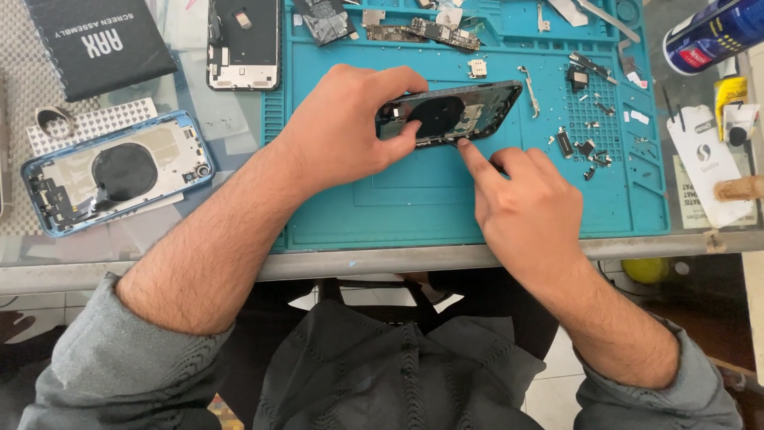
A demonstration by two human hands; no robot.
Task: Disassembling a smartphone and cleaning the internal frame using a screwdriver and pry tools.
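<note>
Phone housing (450, 111) between both hands, above mat (414, 199).

bare teal mat (414, 199) before the hands, loose small parts (585, 147) crowding its right side

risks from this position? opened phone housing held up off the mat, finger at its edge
1. The left hand pinches the dark phone housing tilted above the teal mat; a slip could likely drop it.
2. The right hand presses its index fingertip on the lower edge; too much force might bend a fine part there.
3. Small loose parts lie close on the mat; a sweeping wrist could scatter them.
</note>
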